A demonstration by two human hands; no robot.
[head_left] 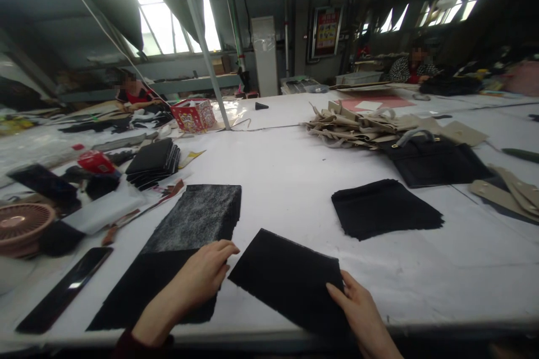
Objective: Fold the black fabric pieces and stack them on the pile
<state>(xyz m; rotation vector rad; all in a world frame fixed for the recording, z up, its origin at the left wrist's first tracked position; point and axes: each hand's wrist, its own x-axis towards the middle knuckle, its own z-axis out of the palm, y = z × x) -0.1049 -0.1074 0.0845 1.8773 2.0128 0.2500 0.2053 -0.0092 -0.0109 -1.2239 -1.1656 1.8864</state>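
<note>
My right hand point(356, 300) pinches a flat black fabric piece point(290, 277) at its right edge, thumb on top and fingers underneath. The piece is tilted in front of me near the table's front edge. My left hand point(206, 272) hovers over the right side of a stack of black fabric pieces point(147, 280), its fingers loosely stretched toward the held piece's left corner, with a gap between. A speckled grey-black piece point(197, 216) covers the far part of that stack. Beyond my right hand lies a ragged-edged pile of black fabric point(383, 207).
Left are a dark phone point(65, 291), a pink fan point(25, 227), a stack of black pieces point(154, 162) and a red box point(96, 162). Farther right lie a black bag point(438, 162) and a beige heap point(353, 129). A pole point(206, 50) rises behind. Two people sit far off.
</note>
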